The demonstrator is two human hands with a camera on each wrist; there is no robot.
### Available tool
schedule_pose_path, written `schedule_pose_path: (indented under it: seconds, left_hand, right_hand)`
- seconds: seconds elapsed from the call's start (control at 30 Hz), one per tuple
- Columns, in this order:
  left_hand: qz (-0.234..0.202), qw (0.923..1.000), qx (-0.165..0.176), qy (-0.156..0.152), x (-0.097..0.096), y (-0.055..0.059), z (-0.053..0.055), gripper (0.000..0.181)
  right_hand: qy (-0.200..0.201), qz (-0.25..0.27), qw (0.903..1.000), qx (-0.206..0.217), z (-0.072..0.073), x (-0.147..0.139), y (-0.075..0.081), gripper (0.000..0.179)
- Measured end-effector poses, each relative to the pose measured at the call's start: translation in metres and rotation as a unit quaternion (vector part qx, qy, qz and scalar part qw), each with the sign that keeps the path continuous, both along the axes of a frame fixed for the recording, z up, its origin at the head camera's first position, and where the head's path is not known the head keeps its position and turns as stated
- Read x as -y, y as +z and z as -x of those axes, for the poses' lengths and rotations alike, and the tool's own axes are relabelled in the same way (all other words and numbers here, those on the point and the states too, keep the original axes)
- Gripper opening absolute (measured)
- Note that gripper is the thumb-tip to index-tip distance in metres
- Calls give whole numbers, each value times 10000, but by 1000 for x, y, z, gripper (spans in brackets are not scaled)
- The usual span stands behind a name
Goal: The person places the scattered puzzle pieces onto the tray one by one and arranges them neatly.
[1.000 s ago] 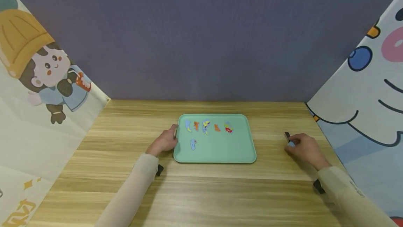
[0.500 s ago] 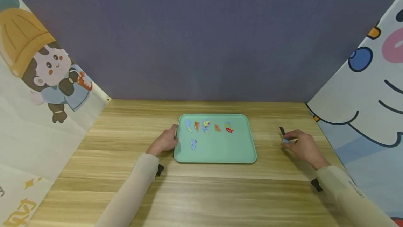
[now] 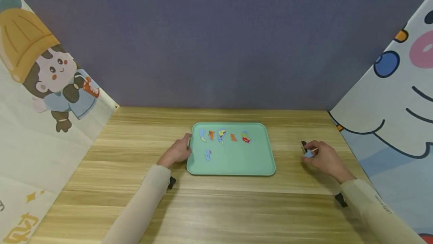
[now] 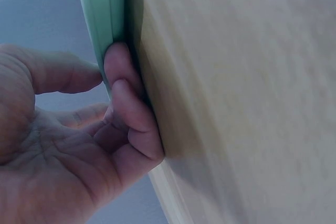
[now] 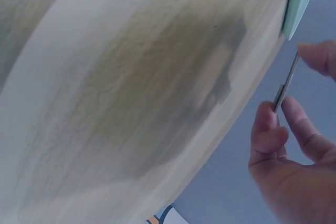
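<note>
My left hand [image 3: 176,150] grips the left edge of a mint-green tray [image 3: 250,161]. In the left wrist view the thumb lies against the tray rim [image 4: 102,14], with curled fingers on its underside. Off the tray's right side, over the table, my right hand [image 3: 327,158] pinches a thin light-blue puzzle piece [image 3: 308,154] between thumb and fingers. Seen nearly edge-on in the right wrist view, that piece [image 5: 286,83] looks like a slim strip. A small dark shape [image 3: 303,144] shows at the fingertips.
Several flat coloured pieces lie on the tray: a row along its back, including an orange piece [image 3: 233,137] and a red-and-green piece [image 3: 246,137], and a blue piece [image 3: 208,155] in front. A dark panel [image 3: 216,48] stands behind the wooden table [image 3: 236,210], with printed cloths at both sides.
The right hand has shifted slightly left with the light-blue piece and turned it, so more of its face shows now. The left hand and tray have hardly moved.
</note>
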State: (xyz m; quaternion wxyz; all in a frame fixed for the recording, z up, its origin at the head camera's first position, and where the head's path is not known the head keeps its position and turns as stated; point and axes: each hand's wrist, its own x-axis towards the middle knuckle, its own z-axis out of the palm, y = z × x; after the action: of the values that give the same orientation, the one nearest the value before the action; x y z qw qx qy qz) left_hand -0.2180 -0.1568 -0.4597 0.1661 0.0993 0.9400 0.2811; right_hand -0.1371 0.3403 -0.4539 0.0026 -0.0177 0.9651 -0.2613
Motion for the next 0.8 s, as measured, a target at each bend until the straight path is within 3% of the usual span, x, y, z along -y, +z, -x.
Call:
schedule_pose_path:
  seconds: [0.47, 0.8]
  left_hand:
    - [-11, 10000, 56, 45, -1, 0, 0, 62]
    - [-69, 9999, 69, 57, -1, 2, -1, 62]
  right_hand:
    - [357, -87, 9990, -242, -1, -4, 1, 53]
    - [368, 30, 9985, -398, -3, -3, 4, 52]
